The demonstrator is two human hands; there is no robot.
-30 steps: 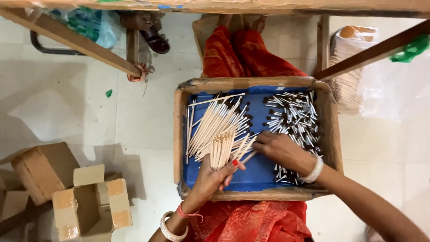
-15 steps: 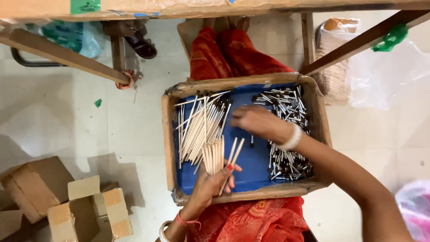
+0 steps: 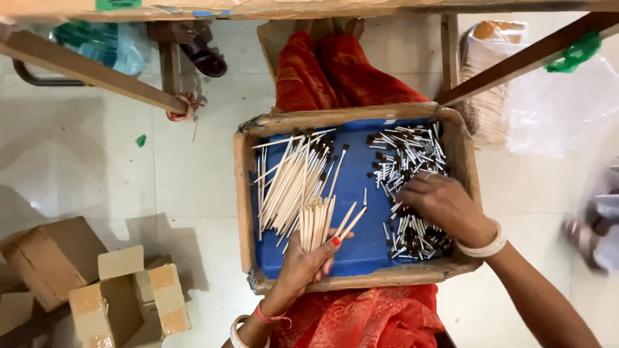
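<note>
A shallow cardboard tray [image 3: 242, 193] with a blue lining rests on my lap, over red cloth. A heap of thin pale wooden sticks [image 3: 290, 180] lies in its left half. Small silver and black metal tips [image 3: 406, 154] are piled in its right half. My left hand [image 3: 303, 261] holds a bundle of sticks [image 3: 317, 222] upright near the tray's front edge. My right hand [image 3: 442, 203] rests palm down on the pile of metal tips, its fingers curled into them; what they pinch is hidden.
Open small cardboard boxes [image 3: 129, 303] sit on the tiled floor at the lower left. Wooden table legs and bars [image 3: 97, 74] cross the top. A dark sandal [image 3: 203, 55] lies at the back. A clear plastic bag [image 3: 554, 109] and a sack of sticks [image 3: 483, 84] stand at the right.
My right hand moved from the tray's middle to the pile of metal tips at the right. My left hand kept its bundle of sticks in about the same spot.
</note>
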